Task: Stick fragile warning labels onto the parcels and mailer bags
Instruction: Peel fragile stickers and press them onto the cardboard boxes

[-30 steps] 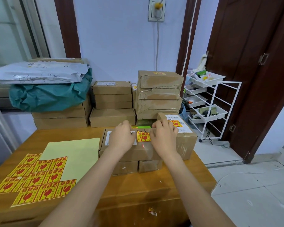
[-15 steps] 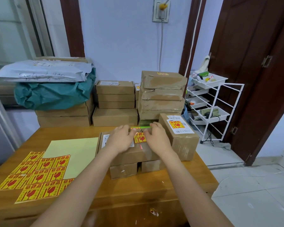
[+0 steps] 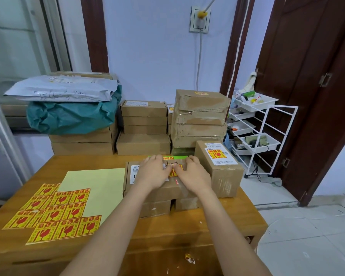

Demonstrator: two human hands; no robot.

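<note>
Both hands are lying on top of a flat cardboard parcel (image 3: 147, 176) that is sitting near the middle of the wooden worktop (image 3: 167, 232), stacked on two smaller boxes (image 3: 167, 206). The left hand (image 3: 154, 172) and the right hand (image 3: 193, 173) are resting palm down side by side, their fingers spread loosely and their thumbs meeting over a yellow-and-red fragile label (image 3: 174, 172), pressing it onto the parcel's top; most of the label is hiding under the fingers. Just beside the right hand, toward the worktop's right edge, a taller box (image 3: 221, 172) is standing with a fragile label (image 3: 217, 154) already on its white shipping sticker. Near the worktop's left front corner, sheets of spare labels (image 3: 56, 214) are lying in an overlapping spread, partly covering a pale yellow backing sheet (image 3: 100, 188). Beyond the far edge, more cardboard boxes (image 3: 144, 126) are piling up against the wall, and at the far left a grey mailer bag (image 3: 62, 89) is lying on a green bag (image 3: 72, 118) on top of further boxes. A white wire rack (image 3: 263, 136) is standing on the floor off the right side.
</note>
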